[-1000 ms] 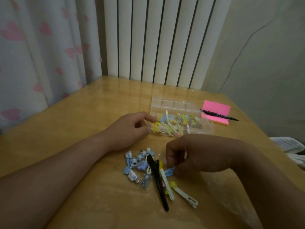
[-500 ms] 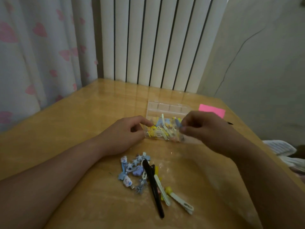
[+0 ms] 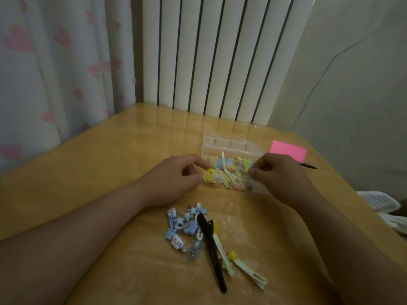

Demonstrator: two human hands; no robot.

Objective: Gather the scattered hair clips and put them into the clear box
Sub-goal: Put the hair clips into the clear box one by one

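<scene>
Clear plastic is what the clear box is made of; it is seen lying on the wooden table between both hands, its lid tipped back towards the radiator. The left hand is laid on its side at the box's left end, which is gripped between the bent forefinger and thumb, the other fingers being curled beneath. The right hand is held at the box's right end, knuckles up, with all fingers curled and the thumb and forefinger tips brought together over the rim. Whether anything is pinched there cannot be told. Yellow, white and blue clips are recorded inside the box. The loose hair clips are heaped on the table nearer the person, with a long black clip and a white clip at the heap's right side.

A second earlier the right hand was down at the loose heap. Half a second earlier it had been raised over the box with a small blue clip showing at its fingertips. The left hand's hold on the box is unchanged.

The box's right end is covered by the right hand. Only the tip end of a pen is shown past that hand, beside a pink notepad. Both forearms are cut off by the frame. Small clips in the heap are not separable in the dim light.
</scene>
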